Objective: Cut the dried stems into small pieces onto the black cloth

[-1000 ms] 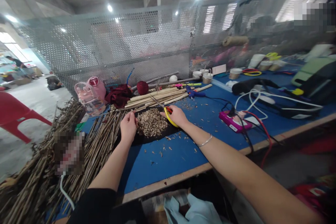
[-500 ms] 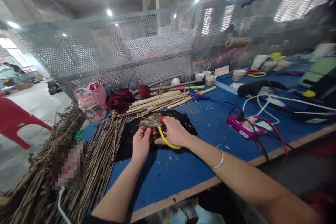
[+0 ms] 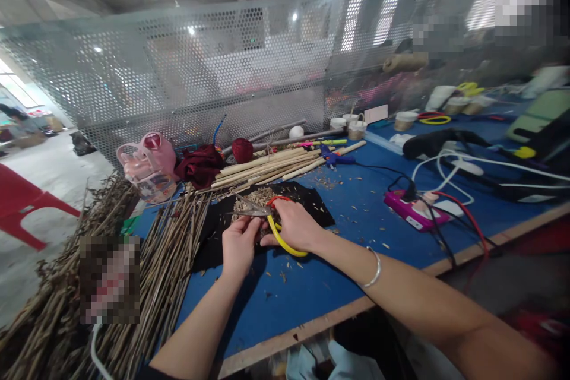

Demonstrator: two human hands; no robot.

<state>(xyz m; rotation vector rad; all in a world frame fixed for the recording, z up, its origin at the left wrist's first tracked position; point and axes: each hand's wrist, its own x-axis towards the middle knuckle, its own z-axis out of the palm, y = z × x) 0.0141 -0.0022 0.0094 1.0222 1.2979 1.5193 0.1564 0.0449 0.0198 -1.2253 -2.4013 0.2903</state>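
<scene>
My right hand [image 3: 294, 224] is closed round a pair of scissors [image 3: 281, 238] with one yellow and one red handle. Their metal blades point left, spread apart over a heap of chopped dry stem bits [image 3: 257, 197]. Just below the blades my left hand [image 3: 239, 244] has its thumb and fingers pinched together; what sits between them is too small to make out. Both hands are over the near part of a black cloth [image 3: 214, 240], on which the heap lies.
Long dry stalks [image 3: 171, 261] lie in a pile at the left. Behind the cloth are peeled sticks [image 3: 267, 167], a blue glue gun [image 3: 336, 158] and a pink bag [image 3: 151, 166]. A purple power strip [image 3: 414, 211] with cables lies at right on the blue table [image 3: 307, 291].
The view has shifted slightly, so the things at the left sit further left. Both hands keep nearly the same place; the scissors' red handle shows more and the blades look slightly wider apart.
</scene>
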